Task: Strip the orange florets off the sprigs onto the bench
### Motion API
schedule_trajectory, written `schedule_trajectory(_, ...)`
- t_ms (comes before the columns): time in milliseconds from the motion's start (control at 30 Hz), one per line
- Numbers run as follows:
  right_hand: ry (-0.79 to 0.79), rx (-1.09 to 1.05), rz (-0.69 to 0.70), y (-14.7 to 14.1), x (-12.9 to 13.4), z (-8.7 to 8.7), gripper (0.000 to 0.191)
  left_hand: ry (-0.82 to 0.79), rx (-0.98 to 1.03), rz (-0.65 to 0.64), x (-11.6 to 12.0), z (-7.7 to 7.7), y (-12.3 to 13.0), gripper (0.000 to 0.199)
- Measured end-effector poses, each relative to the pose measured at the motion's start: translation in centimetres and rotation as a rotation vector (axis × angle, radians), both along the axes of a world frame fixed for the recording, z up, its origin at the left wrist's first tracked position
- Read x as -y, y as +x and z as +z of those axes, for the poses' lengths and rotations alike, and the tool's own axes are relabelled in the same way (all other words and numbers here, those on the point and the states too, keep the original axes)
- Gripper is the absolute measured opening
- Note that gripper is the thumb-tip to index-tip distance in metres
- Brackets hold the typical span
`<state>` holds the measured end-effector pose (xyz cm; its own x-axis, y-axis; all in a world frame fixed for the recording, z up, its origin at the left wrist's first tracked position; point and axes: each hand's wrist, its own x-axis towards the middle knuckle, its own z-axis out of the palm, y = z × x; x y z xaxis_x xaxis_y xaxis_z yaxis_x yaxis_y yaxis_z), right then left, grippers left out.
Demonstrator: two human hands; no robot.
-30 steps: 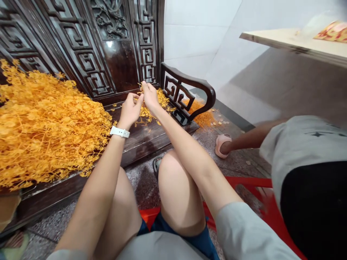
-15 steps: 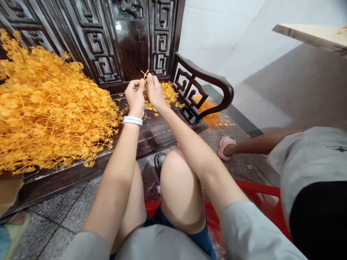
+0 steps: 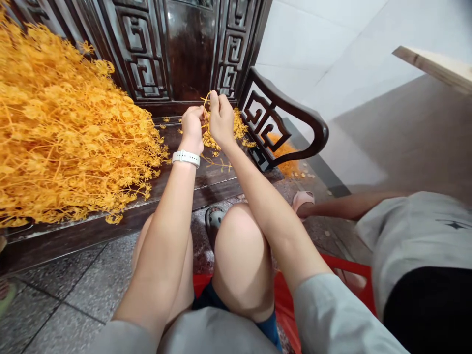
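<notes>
Both hands are close together above the dark wooden bench seat. My left hand point(image 3: 192, 129), with a white band on its wrist, is closed with fingertips pinched on a thin yellow branching sprig point(image 3: 205, 101). Beside it, my right hand point(image 3: 222, 120) has its fingers closed round the upper part of the same sprig; its back hides much of the grip. A small heap of yellow pieces point(image 3: 240, 129) lies behind and beneath the hands. One loose yellow stem point(image 3: 221, 165) rests on the seat just below them. To the left rises a large pile of yellow-orange sprigs point(image 3: 73, 132).
The bench point(image 3: 210, 183) has a carved back and a curved armrest point(image 3: 313, 123) at right. Orange bits point(image 3: 282, 152) lie on the floor beyond it. A seated person's leg point(image 3: 339, 204) is at right, near a red plastic seat point(image 3: 346, 265). A board edge point(image 3: 427, 64) juts in above.
The view has shifted, so both hands appear slightly farther right. My right hand has turned, showing more of its back. The loose stem on the seat is now more exposed.
</notes>
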<state>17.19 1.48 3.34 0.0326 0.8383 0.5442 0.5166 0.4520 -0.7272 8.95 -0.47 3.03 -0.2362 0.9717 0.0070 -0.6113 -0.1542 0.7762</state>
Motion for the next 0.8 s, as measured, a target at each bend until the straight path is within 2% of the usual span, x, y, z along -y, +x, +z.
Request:
schedule_trajectory(100,0.011,-0.009,-0.011,0.2,-0.1,0.2,0.071,-0.075,0.027,-0.140,1.2,1.0,-0.1,0.054)
schedule_trajectory(167,0.005,0.006,-0.002,0.3,0.1,0.4,0.071,-0.048,0.006,-0.180,1.8,1.4,-0.4,0.051)
schedule_trajectory(300,-0.006,0.037,0.021,0.1,1.0,1.1,0.071,0.059,-0.074,-0.094,1.7,0.9,-0.9,0.038)
schedule_trajectory(467,0.006,0.089,-0.029,-0.5,2.7,1.7,0.066,0.066,-0.107,-0.009,0.7,-0.9,-0.6,0.030)
schedule_trajectory(567,-0.010,0.121,-0.047,-0.5,2.9,1.6,0.062,0.081,-0.132,0.023,0.5,-1.4,-0.2,0.025)
schedule_trajectory(667,-0.015,0.064,-0.020,-0.3,2.3,1.4,0.064,0.072,-0.131,0.025,0.7,-1.2,0.0,0.031)
schedule_trajectory(800,-0.110,-0.184,0.064,-0.8,1.7,1.6,0.068,0.035,-0.027,-0.109,1.6,0.1,-0.4,0.047)
